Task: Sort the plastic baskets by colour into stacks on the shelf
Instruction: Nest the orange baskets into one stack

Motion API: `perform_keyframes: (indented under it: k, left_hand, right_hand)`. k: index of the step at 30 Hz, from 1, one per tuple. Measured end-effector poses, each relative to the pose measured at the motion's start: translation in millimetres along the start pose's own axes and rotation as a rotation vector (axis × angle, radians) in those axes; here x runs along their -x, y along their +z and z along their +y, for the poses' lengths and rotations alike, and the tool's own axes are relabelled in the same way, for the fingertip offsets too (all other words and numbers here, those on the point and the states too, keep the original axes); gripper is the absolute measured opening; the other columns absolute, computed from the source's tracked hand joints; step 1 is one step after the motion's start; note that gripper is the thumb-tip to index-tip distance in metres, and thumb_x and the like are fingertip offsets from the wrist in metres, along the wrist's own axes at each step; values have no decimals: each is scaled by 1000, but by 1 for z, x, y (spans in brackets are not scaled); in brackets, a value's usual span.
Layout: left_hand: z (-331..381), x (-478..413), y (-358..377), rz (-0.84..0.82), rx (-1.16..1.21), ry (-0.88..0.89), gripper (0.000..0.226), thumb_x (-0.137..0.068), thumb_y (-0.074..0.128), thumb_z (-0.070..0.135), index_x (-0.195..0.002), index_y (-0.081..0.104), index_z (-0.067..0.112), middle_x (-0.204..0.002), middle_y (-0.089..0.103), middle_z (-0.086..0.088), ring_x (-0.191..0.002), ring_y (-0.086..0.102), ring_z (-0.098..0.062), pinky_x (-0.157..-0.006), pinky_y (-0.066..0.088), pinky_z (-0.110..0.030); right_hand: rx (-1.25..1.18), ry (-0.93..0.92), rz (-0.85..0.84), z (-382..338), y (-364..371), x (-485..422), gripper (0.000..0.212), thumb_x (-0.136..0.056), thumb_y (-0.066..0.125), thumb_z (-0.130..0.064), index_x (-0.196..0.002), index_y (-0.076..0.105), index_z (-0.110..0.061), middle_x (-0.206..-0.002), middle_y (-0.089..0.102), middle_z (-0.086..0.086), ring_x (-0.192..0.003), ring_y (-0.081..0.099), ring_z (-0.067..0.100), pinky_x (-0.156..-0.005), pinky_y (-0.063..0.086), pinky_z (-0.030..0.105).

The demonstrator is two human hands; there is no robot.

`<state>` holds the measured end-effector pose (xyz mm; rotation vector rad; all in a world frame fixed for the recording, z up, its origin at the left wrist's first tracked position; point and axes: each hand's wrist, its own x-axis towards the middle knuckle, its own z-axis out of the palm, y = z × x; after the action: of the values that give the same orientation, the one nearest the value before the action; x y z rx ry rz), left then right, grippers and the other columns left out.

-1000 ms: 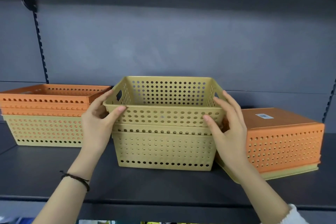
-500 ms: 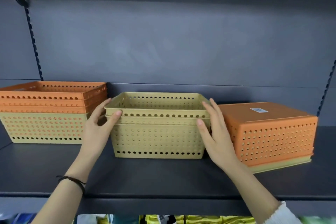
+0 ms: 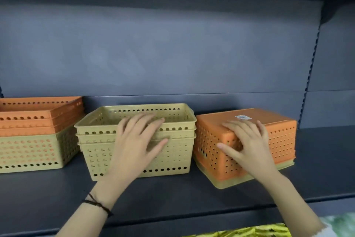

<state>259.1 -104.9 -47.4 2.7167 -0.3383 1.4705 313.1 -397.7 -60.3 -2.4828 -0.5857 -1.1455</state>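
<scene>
Three yellow baskets point(image 3: 96, 152) stand nested and upright in the middle of the dark shelf point(image 3: 172, 196). My left hand point(image 3: 138, 140) hovers in front of this stack, fingers spread, holding nothing. To the right, an orange basket point(image 3: 278, 140) lies upside down over a yellow basket point(image 3: 230, 182), of which only the rim shows. My right hand point(image 3: 247, 140) clasps the orange basket's near top corner, fingers on its bottom panel, thumb on the side wall. At the left, several orange baskets point(image 3: 28, 119) sit nested in another yellow basket point(image 3: 28, 152).
The shelf's grey back panel point(image 3: 172, 54) rises behind the baskets, with a slotted upright point(image 3: 309, 83) at the right. Another shelf overhangs above. Bare shelf surface lies right of the upturned basket. Yellow goods point(image 3: 240, 233) show on the level below.
The yellow basket held in both hands has dropped fully into the middle stack. Both hands let go of it and moved right; the right hand now sits on the upturned orange basket.
</scene>
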Motion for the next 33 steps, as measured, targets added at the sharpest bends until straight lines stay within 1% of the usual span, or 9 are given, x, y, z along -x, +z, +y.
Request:
perform_keyframes:
  k: [10,15,18,21,23,25,27,29,33]
  left_hand:
    - [13,-10,7,-4,-50,-71,38,-90,52,50,-118,67,29,-99,71,5,-96,59,-23,-92,33,-48]
    - [34,-15,5,2,69,-14,42,-89,56,45,-124,64,21,-123,62,-5,-116,52,-26,-97,35,-48]
    - [71,-4,7,-42,208,71,46,-92,51,41,-129,60,16,-127,60,-5,-118,54,-23,-95,47,-43]
    - [108,16,17,-142,363,-122,65,-90,38,55,-143,45,17,-137,55,-2,-122,55,-18,-94,47,-32]
    - [124,23,29,-177,400,-265,79,-86,29,66,-150,31,20,-147,46,-1,-131,47,-18,-98,42,-30]
    - [138,22,37,-159,380,-357,82,-86,26,70,-151,27,20,-149,43,-3,-131,48,-20,-96,45,-32]
    - [156,17,40,-125,388,-448,77,-89,34,65,-149,30,17,-147,46,-6,-126,52,-23,-90,48,-35]
    - [168,12,44,-94,420,-501,71,-90,42,54,-148,32,14,-145,48,-9,-126,53,-28,-92,47,-38]
    - [194,2,52,-38,434,-529,66,-94,51,40,-149,30,12,-146,47,-10,-130,49,-26,-98,43,-35]
  right_hand:
    - [146,91,79,-42,13,-1,69,-78,39,-78,-109,69,-24,-112,67,-4,-102,57,24,-99,27,49]
    - [83,50,41,-42,5,1,63,-82,41,-72,-114,67,-24,-117,65,-4,-109,56,23,-99,25,45]
    - [-41,26,151,-22,-7,15,48,-87,52,-56,-119,64,-22,-129,59,-2,-124,48,22,-104,29,44]
    - [-38,112,300,13,-18,34,45,-87,59,-44,-126,58,-21,-143,47,4,-135,35,27,-107,23,43]
    - [-80,285,354,40,-26,44,59,-84,64,-43,-136,47,-21,-152,33,9,-139,27,33,-109,21,49]
    - [-226,471,288,71,-33,47,83,-78,71,-49,-146,31,-23,-156,22,11,-140,24,35,-109,22,54]
    - [-457,539,138,97,-40,48,101,-70,71,-57,-150,15,-28,-152,32,5,-137,33,31,-108,29,50]
    - [-634,555,22,109,-44,45,98,-75,71,-50,-150,11,-32,-136,44,-5,-130,45,25,-101,38,39]
    - [-693,521,33,133,-56,42,87,-79,72,-38,-148,18,-34,-125,48,-8,-114,50,16,-96,44,39]
